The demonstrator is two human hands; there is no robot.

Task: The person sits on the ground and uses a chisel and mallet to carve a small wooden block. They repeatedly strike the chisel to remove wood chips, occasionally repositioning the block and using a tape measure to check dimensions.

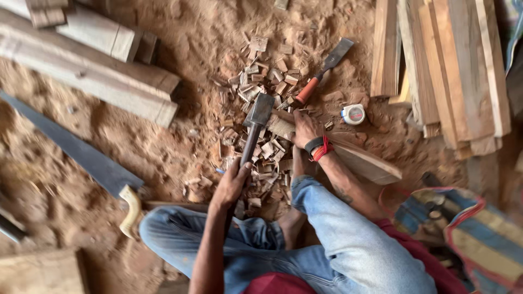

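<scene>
Down on the sawdust floor (180, 49), the left hand (231, 185) grips a hammer (255, 122) over the wood chips (261, 81), beside which the right hand (305, 128) clamps a plank (365, 160).

A hatchet (256, 122) with a dark metal head and dark handle stands raised, its handle gripped low in the left hand (231, 182), its head just left of the right hand (305, 128); a pale wooden piece (357, 158), long and tapering, lies slanted under the right hand, its frayed end (280, 126) beside the head.
</scene>
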